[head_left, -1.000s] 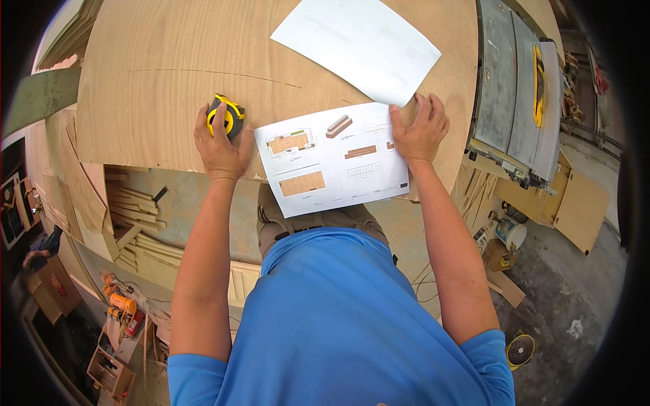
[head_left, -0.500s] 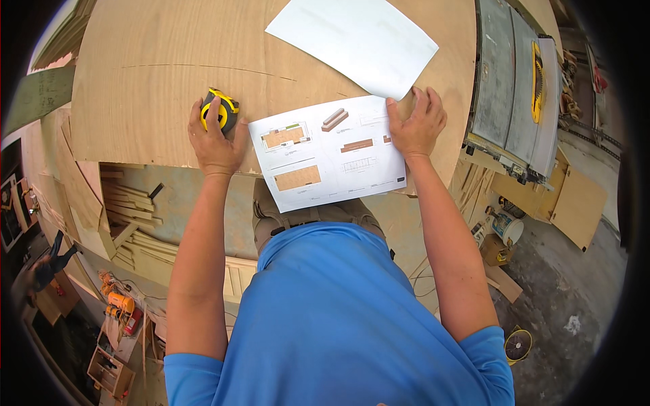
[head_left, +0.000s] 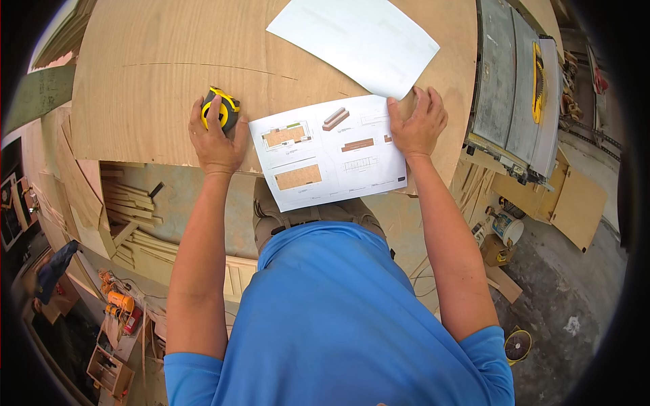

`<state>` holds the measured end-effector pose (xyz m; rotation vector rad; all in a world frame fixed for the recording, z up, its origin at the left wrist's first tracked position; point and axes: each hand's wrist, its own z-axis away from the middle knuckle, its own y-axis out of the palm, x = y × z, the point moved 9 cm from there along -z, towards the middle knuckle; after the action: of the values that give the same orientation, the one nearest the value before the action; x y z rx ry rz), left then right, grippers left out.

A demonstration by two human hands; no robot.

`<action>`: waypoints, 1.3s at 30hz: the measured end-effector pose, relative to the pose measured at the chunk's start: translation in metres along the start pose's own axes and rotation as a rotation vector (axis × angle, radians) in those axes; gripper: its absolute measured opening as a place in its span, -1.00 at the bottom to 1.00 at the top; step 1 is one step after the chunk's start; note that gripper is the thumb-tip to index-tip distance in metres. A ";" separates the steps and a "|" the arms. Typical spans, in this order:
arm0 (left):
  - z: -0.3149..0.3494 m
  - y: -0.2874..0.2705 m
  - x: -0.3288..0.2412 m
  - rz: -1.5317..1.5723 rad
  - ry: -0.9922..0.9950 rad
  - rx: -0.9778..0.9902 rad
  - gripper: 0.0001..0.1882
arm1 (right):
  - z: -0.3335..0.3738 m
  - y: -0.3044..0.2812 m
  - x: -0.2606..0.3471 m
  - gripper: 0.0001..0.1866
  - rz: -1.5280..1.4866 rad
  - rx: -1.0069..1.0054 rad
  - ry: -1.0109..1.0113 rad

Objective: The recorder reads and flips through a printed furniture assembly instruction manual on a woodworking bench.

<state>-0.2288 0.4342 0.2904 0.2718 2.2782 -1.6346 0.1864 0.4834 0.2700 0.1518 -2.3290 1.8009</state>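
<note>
1 ply board (head_left: 149, 122) before us | L hand (head_left: 218, 145): fingers curled round tape meas. (head_left: 228, 115) | R hand (head_left: 418, 132): fingers loosely spread, thumb on top-R corner of dwg sheet (head_left: 328, 152) | sheet overhangs board's near edge, so we'd best press it flat, tape clear of print.

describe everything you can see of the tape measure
The tape measure has a compact, rounded black case, plastic or rubber by its look, with a yellow band along its upper edge and a yellow ring on its face. No drawn-out blade can be seen. It sits on the wooden board, left of the printed sheet and apart from it. The left grip lies over it, fingers partly hiding it.
</note>
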 end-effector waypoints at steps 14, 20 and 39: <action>0.000 0.000 0.000 -0.009 0.005 0.001 -0.29 | 0.000 0.001 0.001 -0.29 0.013 0.012 -0.001; -0.001 0.000 0.002 0.024 -0.003 -0.002 -0.27 | 0.000 -0.001 0.002 -0.30 -0.001 0.008 0.009; 0.000 -0.003 0.001 -0.016 0.003 0.012 -0.30 | -0.001 -0.001 0.004 -0.32 0.018 0.021 0.006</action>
<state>-0.2304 0.4334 0.2929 0.2602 2.2794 -1.6572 0.1830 0.4838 0.2723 0.1289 -2.3157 1.8316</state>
